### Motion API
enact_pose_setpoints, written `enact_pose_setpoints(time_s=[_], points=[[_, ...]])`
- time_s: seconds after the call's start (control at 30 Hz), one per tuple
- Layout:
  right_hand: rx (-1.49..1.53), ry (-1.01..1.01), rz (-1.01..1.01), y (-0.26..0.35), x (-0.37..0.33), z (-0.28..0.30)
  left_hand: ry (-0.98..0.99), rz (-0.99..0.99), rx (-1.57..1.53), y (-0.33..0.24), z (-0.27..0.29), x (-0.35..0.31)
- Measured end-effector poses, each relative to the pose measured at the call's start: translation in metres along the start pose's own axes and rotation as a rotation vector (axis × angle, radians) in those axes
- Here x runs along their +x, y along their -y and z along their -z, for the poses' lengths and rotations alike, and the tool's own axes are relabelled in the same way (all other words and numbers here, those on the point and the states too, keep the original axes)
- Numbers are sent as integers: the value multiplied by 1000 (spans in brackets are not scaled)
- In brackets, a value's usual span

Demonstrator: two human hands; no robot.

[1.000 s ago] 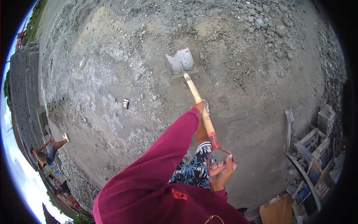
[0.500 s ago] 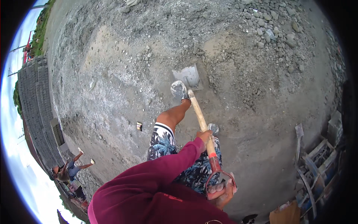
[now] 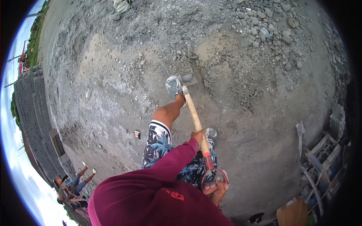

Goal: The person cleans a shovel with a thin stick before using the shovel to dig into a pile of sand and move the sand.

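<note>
A shovel (image 3: 193, 111) slants across the middle, with a pale wooden shaft and a red D-shaped grip. My left hand (image 3: 198, 136) is wrapped round the lower-middle part of the shaft. At the near end, my right hand (image 3: 217, 191) is closed on the red grip. The grey metal blade (image 3: 189, 80) lies at the gravelly ground, part of it hidden by gravel and by my foot. My dusty shoe (image 3: 174, 86) is against or beside the blade; contact is hard to tell.
Loose stones (image 3: 260, 28) lie at the far right. A small packet (image 3: 137, 134) is on the ground left of my leg. Stacked grey blocks (image 3: 32, 109) stand at the left, with people (image 3: 71, 188) near them. Metal frames (image 3: 320, 162) and a cardboard piece (image 3: 292, 214) are at the right.
Less of the blade shows now, and my shoe covers more of it. My view has shifted slightly, so the ground and shovel sit further left. Both hands keep their grip.
</note>
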State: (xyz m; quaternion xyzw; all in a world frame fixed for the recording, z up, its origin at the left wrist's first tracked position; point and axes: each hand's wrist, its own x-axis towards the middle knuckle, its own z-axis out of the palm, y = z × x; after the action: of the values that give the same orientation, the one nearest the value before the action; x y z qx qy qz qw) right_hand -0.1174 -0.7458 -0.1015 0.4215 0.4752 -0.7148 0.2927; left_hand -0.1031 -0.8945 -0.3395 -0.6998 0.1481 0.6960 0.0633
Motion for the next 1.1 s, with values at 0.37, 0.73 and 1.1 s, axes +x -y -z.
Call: enact_pose_setpoints(time_s=[0.37,0.73,1.1], points=[[-130,-28,63,-58,158,-22,214,-183,8,-96,-29,110],[-705,-527,240,-153,322,147,51,21,539,-175,15,287],[-420,-655,198,-150,268,124,-111,-197,26,-171,-11,326]])
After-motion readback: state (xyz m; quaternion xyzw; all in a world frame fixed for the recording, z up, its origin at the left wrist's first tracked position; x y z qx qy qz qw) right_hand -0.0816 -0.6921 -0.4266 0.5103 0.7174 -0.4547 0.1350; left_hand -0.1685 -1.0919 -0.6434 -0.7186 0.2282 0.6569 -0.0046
